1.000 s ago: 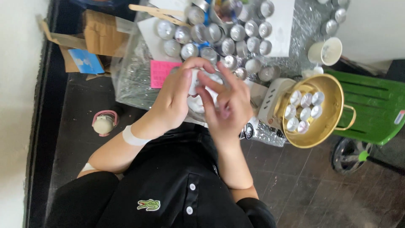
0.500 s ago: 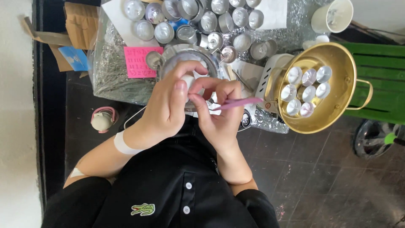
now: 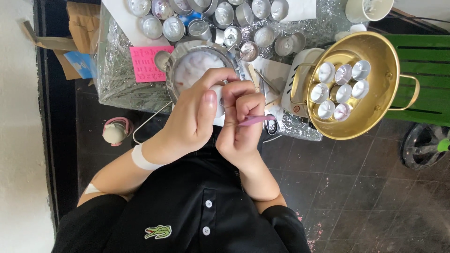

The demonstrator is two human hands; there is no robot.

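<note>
Two hands meet over the bench (image 3: 117,79). Left hand (image 3: 190,124) has its fingers closed around a small white cup (image 3: 218,99). Right hand (image 3: 241,129) fingers pinch a thin pink stick (image 3: 255,120) just beside it. Right of them sits a gold pan (image 3: 375,100).

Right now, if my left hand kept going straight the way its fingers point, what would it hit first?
Most likely the small white cup that the left hand already grips. Beyond it, the line runs to the metal bowl with pale pinkish contents. Depth is unclear from above, so the hand might pass over the bowl's rim.
</note>
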